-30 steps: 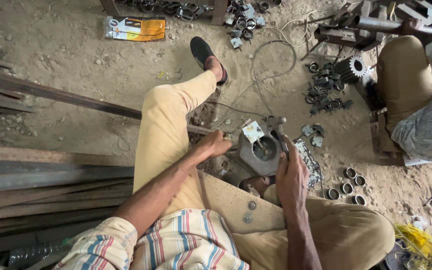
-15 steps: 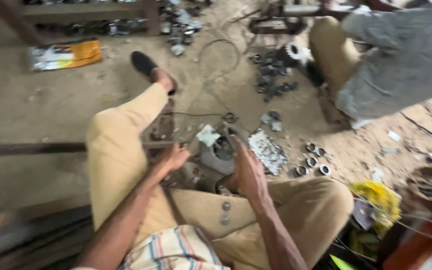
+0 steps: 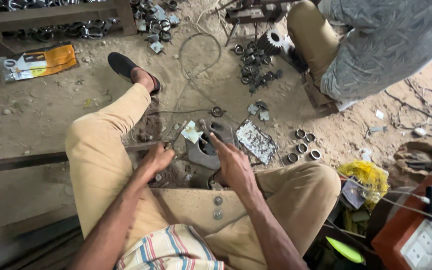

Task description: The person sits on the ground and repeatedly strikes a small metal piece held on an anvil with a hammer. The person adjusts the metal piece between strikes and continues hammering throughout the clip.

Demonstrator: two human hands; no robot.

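Your right hand [image 3: 233, 167] lies open, fingers touching the grey metal housing [image 3: 207, 147] on the dirt floor [image 3: 51, 115] between your legs — its long axis runs away from you; left hand [image 3: 157, 159], loosely curled, holds nothing

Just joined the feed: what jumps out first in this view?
The person's right hand rests on a grey metal housing on the dirt floor between their legs, with the left hand beside it at the end of a long steel bar. Small metal rings lie in a cluster to the right, and another person in grey sits at top right by a toothed gear.
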